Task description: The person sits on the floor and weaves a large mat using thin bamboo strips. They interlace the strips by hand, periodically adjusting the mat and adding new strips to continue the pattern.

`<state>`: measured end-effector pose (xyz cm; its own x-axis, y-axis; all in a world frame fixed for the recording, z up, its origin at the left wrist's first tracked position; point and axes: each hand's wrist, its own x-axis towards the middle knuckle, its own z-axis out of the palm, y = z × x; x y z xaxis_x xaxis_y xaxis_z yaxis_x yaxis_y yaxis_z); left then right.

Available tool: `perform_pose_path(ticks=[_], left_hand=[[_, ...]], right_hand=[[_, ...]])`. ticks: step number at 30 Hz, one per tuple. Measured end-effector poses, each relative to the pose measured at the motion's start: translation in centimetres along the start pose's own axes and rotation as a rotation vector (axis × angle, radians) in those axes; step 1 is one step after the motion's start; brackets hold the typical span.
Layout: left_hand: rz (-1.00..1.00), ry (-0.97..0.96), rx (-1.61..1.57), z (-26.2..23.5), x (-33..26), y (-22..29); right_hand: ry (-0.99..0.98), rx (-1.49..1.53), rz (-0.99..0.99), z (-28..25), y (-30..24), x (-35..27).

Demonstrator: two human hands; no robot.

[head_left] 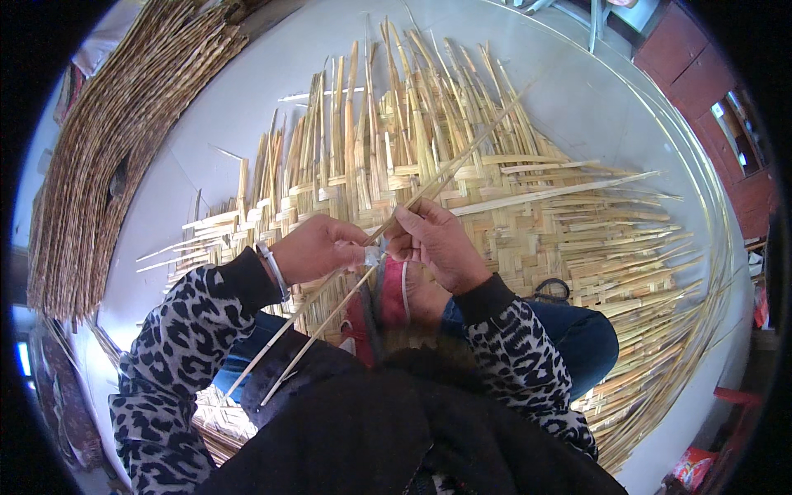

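Note:
My left hand (318, 246) and my right hand (436, 243) are close together over the woven mat, above my feet. Both are closed on a long split reed strip (464, 157). Its far part rises to the upper right, and two thin ends (318, 334) hang down toward my lap. Between my fingers is a small whitish, see-through piece (373, 254), perhaps tape or plastic; I cannot make out which. Under my hands spreads the mat (528, 239), woven from flat pale strips. Loose strip ends fan out all round it.
A large bundle of brown dried stalks (124, 157) lies at the far left. Long thin strips (693, 148) curve along the right side of the grey floor (602, 107). Reddish-brown furniture (701, 78) stands at the upper right. A red shoe (394, 293) shows below my hands.

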<state>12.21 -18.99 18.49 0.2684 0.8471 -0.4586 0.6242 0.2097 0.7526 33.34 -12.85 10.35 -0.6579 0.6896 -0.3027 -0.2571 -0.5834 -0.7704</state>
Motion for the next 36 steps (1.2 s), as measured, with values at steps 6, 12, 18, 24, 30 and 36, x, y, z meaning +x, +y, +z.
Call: perform_pose_path(ticks=[6,12,18,24,30,36], left_hand=[[0.01,0.158,-0.229,0.3,-1.7,-3.2],[0.162,0.276,-0.119,0.1,-3.5,-6.9],[0.016,0.106,-0.684,-1.0,-5.3,-11.0],[0.034,0.084,-0.786,-1.0,-5.8,-13.2],[0.169,0.28,-0.282,0.2,-5.4,-13.5],[0.084,-0.052,-0.963,-0.6,-5.9,-12.8]], right_hand=[[-0.068,-0.094,-0.107,3.0,2.2,0.4],[0.006,-0.144,-0.021,6.6,3.7,0.9],[-0.004,0.002,0.081,8.8,5.4,2.3],[0.043,0.002,0.146,9.5,6.8,3.4],[0.102,-0.381,0.016,10.1,7.2,3.3],[0.01,0.125,0.093,10.2,7.0,2.8]])
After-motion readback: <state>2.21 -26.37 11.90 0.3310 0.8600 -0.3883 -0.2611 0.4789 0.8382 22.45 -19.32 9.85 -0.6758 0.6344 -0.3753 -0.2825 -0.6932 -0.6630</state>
